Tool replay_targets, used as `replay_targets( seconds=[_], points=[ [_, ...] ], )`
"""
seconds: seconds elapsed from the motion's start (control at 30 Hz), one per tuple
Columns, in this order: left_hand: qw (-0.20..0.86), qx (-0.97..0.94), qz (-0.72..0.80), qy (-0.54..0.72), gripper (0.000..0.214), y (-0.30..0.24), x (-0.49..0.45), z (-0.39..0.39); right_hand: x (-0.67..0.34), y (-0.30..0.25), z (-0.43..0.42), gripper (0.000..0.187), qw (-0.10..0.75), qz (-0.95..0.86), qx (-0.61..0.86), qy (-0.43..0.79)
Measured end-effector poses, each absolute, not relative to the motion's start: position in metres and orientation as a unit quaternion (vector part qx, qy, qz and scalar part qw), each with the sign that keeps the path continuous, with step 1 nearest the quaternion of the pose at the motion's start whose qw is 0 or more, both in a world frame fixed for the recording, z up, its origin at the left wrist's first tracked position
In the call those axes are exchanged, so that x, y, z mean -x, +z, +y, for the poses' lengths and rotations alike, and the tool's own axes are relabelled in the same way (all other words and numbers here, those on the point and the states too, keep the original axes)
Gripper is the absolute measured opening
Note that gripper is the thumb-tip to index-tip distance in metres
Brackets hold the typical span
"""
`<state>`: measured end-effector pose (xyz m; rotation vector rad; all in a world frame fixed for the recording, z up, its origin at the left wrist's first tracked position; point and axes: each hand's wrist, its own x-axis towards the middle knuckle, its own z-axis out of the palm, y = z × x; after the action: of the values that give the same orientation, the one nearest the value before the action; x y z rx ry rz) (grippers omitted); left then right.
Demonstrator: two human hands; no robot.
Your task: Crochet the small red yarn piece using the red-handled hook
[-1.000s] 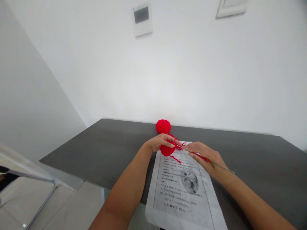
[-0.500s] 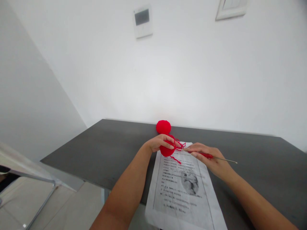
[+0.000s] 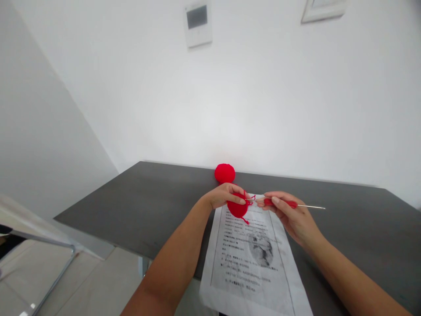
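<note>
My left hand pinches a small round red crochet piece just above the top of a printed sheet. My right hand grips a crochet hook with a red handle and thin metal shaft, held level, its tip at the piece beside my left fingers. Red yarn loops run between the two hands. Behind my left hand, on the table, sits a red yarn ball.
A dark grey table stands against a white wall. The printed sheet with text and a picture lies on it and overhangs the near edge. A metal-framed chair stands at the lower left. A wall panel hangs above.
My right hand has lifted and turned the hook from slanting down to level. The red piece has moved slightly right, closer to the hook tip.
</note>
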<state>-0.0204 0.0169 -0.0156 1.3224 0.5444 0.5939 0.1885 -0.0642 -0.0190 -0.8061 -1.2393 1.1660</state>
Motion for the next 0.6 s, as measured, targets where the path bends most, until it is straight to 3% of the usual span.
replay_targets(
  seconds=[0.23, 0.43, 0.6],
  points=[
    [0.719, -0.573, 0.249, 0.305, 0.036, -0.02, 0.015, 0.017, -0.184, -0.028, -0.06, 0.022, 0.62, -0.517, 0.377, 0.454],
    [0.709, -0.582, 0.257, 0.304, 0.055, -0.019, 0.009, 0.013, -0.188, -0.029, -0.062, 0.021, 0.554, -0.635, 0.428, 0.327],
    [0.69, -0.605, 0.263, 0.299, 0.057, -0.022, 0.0, 0.009, -0.188, -0.024, -0.064, 0.014, 0.519, -0.724, 0.379, 0.25]
  ],
)
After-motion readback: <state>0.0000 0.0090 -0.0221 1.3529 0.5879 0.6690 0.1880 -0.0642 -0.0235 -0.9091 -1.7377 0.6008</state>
